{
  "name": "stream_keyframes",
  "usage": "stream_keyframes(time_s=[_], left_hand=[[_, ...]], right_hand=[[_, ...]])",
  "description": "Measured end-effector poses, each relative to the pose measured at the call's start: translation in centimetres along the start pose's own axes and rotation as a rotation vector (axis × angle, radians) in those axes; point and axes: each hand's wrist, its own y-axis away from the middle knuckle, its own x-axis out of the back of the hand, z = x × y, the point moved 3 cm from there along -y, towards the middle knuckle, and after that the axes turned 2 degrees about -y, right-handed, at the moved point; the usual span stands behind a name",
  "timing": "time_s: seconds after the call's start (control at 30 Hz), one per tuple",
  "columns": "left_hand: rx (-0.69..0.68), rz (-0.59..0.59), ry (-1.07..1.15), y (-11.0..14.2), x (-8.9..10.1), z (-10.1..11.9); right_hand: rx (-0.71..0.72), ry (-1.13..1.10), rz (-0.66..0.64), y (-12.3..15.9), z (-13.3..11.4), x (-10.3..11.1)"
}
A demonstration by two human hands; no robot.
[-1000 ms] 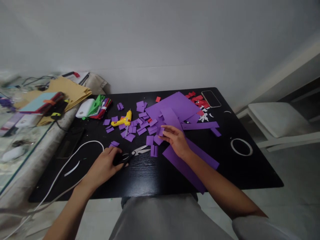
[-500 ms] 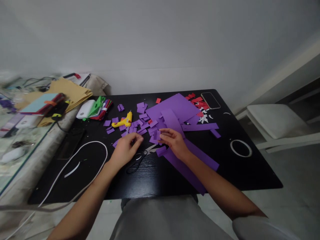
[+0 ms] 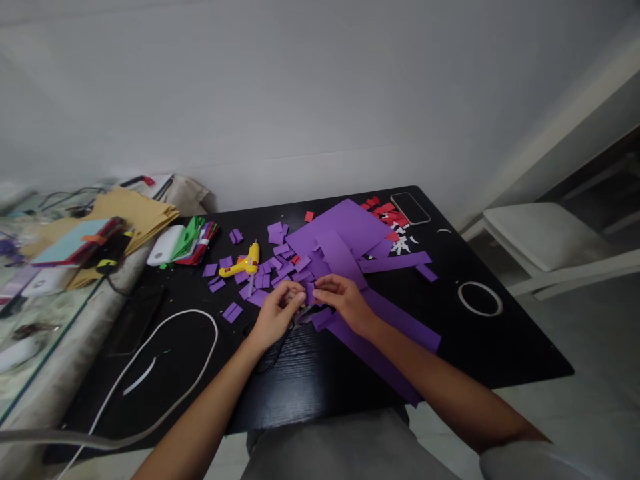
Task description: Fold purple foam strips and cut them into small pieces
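Note:
A small folded piece of purple paper is pinched between the fingers of my right hand. My left hand grips the same piece at its left side with thumb and fingertips. Beneath my left hand lie black-handled scissors, mostly hidden by it. Many cut purple pieces are scattered just beyond my hands. A large purple sheet and a curved purple strip lie behind my right hand, and a wide purple strip runs under my right forearm.
A yellow glue gun lies left of the purple pieces. Red scraps, white scraps and a phone sit at the back right. A white cable loops on the left; a white ring lies right.
My left hand has let go of the scissors and moved right to meet my right hand at the purple piece. The scissors have shifted right. The view has tilted slightly.

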Motion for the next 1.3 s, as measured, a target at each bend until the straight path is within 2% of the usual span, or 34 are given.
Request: stream_keyframes(time_s=[0.3,0.63,1.0,1.3], left_hand=[[-0.002,0.027,-0.006,0.24,-0.42,-0.35],[0.024,0.037,0.226,-0.11,-0.66,-0.61],[0.019,0.105,0.207,-0.1,-0.34,-0.83],[0.004,0.083,0.234,-0.07,-0.37,-0.28]], right_hand=[[0.104,0.131,-0.054,0.14,0.15,-0.35],[0.216,0.205,-0.004,-0.07,0.5,-0.15],[0.241,0.234,0.036,0.02,0.8,-0.06],[0.242,0.259,0.031,-0.07,0.71,0.01]])
